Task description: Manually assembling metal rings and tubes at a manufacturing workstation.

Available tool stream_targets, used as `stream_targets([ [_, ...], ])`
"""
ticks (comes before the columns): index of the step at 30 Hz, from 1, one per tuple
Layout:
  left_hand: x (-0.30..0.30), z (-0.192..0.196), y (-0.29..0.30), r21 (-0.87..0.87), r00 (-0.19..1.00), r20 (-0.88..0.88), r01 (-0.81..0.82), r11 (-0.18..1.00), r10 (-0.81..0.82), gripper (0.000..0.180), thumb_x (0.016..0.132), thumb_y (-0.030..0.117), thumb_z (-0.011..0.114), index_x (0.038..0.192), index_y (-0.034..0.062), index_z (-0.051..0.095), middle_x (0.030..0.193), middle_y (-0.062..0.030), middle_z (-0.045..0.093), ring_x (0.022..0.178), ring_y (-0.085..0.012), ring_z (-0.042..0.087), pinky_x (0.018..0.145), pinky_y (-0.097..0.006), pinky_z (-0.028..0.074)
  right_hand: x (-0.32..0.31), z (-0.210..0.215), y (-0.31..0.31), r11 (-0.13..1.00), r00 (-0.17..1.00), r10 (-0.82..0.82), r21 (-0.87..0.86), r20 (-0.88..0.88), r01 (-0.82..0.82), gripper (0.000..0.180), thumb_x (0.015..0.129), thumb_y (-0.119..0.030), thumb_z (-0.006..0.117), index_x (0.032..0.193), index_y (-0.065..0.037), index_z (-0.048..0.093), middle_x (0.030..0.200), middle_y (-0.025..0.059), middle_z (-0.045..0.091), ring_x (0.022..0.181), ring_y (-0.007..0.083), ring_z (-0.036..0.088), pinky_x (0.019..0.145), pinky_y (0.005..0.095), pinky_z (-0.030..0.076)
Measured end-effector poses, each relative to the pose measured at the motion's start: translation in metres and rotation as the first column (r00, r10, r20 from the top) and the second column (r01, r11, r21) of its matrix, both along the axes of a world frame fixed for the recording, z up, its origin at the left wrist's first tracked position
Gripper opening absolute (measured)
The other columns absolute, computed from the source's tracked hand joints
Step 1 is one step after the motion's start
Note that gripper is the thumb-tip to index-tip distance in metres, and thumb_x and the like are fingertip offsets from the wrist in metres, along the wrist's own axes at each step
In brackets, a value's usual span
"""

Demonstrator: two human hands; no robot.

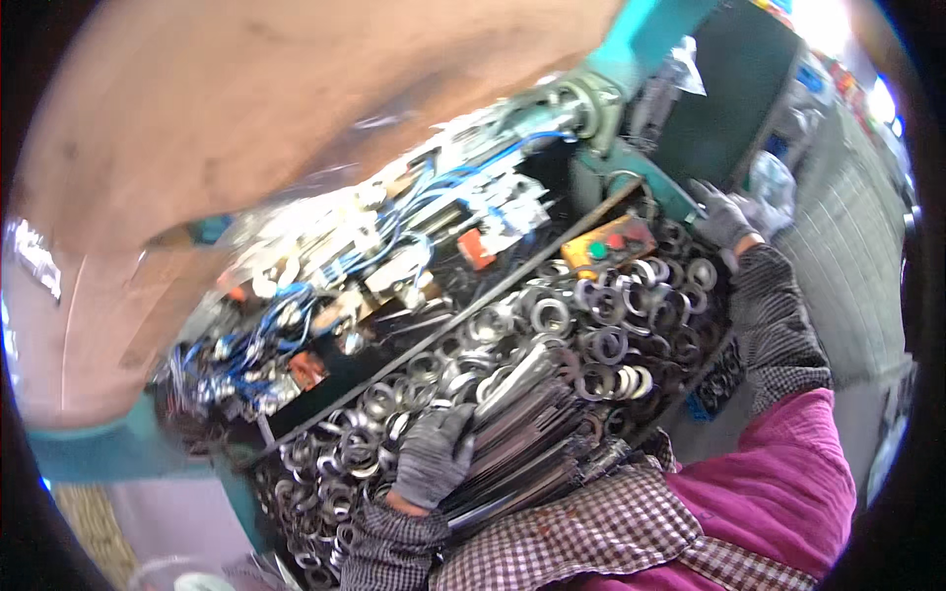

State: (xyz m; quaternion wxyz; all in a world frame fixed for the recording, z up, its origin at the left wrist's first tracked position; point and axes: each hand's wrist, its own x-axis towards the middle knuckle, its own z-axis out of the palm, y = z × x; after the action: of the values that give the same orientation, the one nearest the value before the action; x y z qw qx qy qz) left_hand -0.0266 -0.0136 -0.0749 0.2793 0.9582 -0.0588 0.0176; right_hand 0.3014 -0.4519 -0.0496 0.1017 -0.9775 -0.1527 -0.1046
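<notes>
My left hand, in a grey knit glove, presses down on a stack of thin dark metal strips that lies across a heap of shiny metal rings. Its fingers curl over the strips' near end. My right hand, also gloved, reaches to the far right end of the bench and rests on the teal machine frame beyond the rings. It holds nothing that I can make out. Both forearms wear checked sleeves over a magenta garment.
Behind the rings runs a dark rail, then a machine bed with blue wires and white fittings. A yellow box with a green and a red button sits at the rail's right end. A blue crate stands lower right. A large tan panel fills upper left.
</notes>
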Motion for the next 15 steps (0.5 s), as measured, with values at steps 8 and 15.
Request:
stream_targets([
  [8, -0.009, -0.002, 0.008, -0.080, 0.996, 0.050, -0.072, 0.994, 0.076, 0.041, 0.079, 0.013, 0.066, 0.119, 0.0049, 0.060, 0.099, -0.0184, 0.064, 0.088, -0.0353, 0.062, 0.078, -0.045, 0.050, 0.044, -0.035, -0.035, 0.974, 0.983, -0.176, -0.157, -0.053, 0.166, 0.027, 0.083, -0.021, 0.067, 0.103, -0.004, 0.064, 0.095, 0.0147, 0.070, 0.089, 0.0319, 0.066, 0.081, 0.0423, 0.050],
  [15, -0.008, -0.009, 0.004, -0.078, 0.989, 0.125, -0.072, 0.994, 0.081, 0.041, 0.080, 0.011, 0.066, 0.120, 0.0051, 0.059, 0.093, -0.0157, 0.062, 0.084, -0.0337, 0.061, 0.076, -0.044, 0.049, 0.036, 0.044, -0.104, -0.010, 0.978, -0.063, 0.980, 0.199, -0.200, 0.017, 0.100, -0.018, 0.049, 0.104, -0.007, 0.061, 0.088, -0.0019, 0.062, 0.081, 0.0134, 0.059, 0.072, 0.0302, 0.049],
])
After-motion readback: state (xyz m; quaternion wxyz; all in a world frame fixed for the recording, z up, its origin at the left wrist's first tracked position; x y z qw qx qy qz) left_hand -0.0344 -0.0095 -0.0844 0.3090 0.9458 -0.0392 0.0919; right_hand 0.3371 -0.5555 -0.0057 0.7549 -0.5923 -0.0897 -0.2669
